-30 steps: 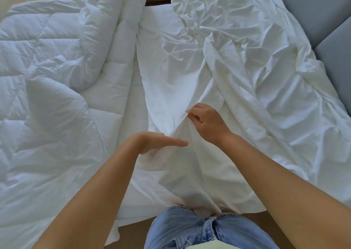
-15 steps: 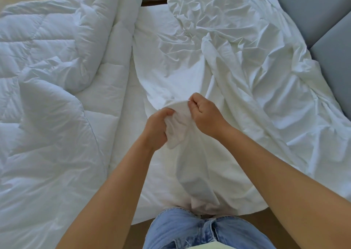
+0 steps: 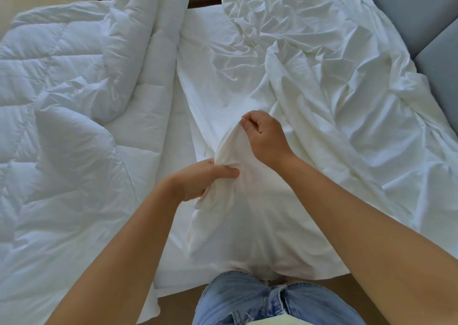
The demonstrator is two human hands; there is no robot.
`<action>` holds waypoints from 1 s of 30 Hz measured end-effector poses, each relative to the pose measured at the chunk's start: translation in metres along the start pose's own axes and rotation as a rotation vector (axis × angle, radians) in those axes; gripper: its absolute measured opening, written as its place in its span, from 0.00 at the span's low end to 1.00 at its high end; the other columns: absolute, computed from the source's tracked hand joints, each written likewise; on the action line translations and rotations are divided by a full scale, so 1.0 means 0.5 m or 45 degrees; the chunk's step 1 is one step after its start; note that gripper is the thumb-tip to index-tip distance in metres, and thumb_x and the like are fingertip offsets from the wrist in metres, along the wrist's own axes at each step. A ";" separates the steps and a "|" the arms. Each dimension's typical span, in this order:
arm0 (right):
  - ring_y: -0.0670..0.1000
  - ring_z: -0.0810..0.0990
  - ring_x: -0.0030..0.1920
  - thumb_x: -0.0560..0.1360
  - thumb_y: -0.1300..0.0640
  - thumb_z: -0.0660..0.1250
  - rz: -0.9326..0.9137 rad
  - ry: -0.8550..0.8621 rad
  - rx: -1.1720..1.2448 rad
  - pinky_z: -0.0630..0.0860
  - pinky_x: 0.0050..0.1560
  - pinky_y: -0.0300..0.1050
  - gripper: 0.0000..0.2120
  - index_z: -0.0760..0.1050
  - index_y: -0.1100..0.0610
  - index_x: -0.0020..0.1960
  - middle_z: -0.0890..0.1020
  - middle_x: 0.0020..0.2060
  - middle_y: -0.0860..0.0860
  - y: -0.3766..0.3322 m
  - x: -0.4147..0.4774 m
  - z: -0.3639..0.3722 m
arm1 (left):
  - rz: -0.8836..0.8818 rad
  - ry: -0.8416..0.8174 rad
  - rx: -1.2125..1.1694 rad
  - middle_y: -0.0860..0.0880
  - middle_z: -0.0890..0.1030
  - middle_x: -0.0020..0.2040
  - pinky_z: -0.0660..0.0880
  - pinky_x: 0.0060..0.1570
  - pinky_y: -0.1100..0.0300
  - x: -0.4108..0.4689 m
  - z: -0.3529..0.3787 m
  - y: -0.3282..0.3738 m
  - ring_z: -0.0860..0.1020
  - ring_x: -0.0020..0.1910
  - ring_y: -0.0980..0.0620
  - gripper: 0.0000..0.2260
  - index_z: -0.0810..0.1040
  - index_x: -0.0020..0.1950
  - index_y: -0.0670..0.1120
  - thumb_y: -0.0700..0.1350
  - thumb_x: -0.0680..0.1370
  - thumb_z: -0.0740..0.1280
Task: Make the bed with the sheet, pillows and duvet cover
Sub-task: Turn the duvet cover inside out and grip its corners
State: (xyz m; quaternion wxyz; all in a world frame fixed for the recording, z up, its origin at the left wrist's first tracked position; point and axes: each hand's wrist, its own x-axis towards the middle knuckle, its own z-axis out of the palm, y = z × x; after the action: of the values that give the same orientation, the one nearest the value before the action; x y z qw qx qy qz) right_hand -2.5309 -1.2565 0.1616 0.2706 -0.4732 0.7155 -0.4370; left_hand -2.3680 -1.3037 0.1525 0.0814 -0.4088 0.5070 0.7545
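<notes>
By the wooden floor [image 3: 178, 309], left hand [image 3: 203, 180] and right hand [image 3: 265, 138] each grip a raised fold of the cover [image 3: 322, 89], fingers curled, near the edge of the bed [image 3: 171, 262]. The duvet [image 3: 62, 101] lies bunched left; grey panels [image 3: 409, 7] stand far right.

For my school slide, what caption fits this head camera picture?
Left hand and right hand pinch a fold of the white duvet cover beside the quilted duvet.

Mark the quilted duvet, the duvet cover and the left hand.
quilted duvet [image 3: 74, 81]: head view, a padded panel.
duvet cover [image 3: 334, 106]: head view, wrinkled stretch on its right side.
left hand [image 3: 200, 183]: head view, middle of the hand.
</notes>
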 end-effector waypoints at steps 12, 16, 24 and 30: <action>0.48 0.67 0.62 0.77 0.60 0.63 0.216 -0.032 -0.001 0.63 0.64 0.39 0.24 0.62 0.59 0.71 0.68 0.61 0.52 0.042 -0.055 0.018 | 0.067 0.176 -0.225 0.45 0.85 0.46 0.80 0.43 0.54 0.001 -0.016 -0.015 0.83 0.45 0.46 0.13 0.81 0.51 0.44 0.40 0.67 0.72; 0.46 0.71 0.63 0.77 0.59 0.64 0.387 -0.268 0.124 0.64 0.59 0.33 0.17 0.71 0.55 0.65 0.74 0.61 0.47 0.106 -0.179 0.022 | 0.096 0.086 -0.492 0.43 0.84 0.47 0.80 0.43 0.55 0.020 0.006 -0.041 0.83 0.46 0.47 0.13 0.79 0.53 0.40 0.44 0.71 0.68; 0.57 0.77 0.45 0.76 0.63 0.65 0.078 -0.168 -0.310 0.69 0.43 0.42 0.06 0.79 0.64 0.46 0.80 0.41 0.56 0.142 -0.210 -0.003 | 0.007 0.186 -0.006 0.51 0.84 0.48 0.78 0.48 0.56 0.039 0.033 -0.040 0.83 0.47 0.52 0.14 0.78 0.54 0.50 0.59 0.76 0.64; 0.45 0.70 0.37 0.76 0.66 0.60 -0.123 0.347 -0.140 0.65 0.40 0.27 0.05 0.73 0.66 0.43 0.74 0.37 0.53 0.051 -0.117 -0.061 | -0.313 -0.007 0.821 0.52 0.81 0.56 0.75 0.56 0.54 0.040 0.043 -0.042 0.80 0.52 0.51 0.35 0.74 0.62 0.52 0.72 0.62 0.69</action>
State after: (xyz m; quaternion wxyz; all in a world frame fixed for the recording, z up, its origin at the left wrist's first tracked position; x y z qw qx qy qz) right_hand -2.5426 -1.1875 0.1520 0.1236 -0.4574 0.7448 -0.4698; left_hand -2.3813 -1.2818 0.1271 0.2980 -0.4180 0.6661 0.5412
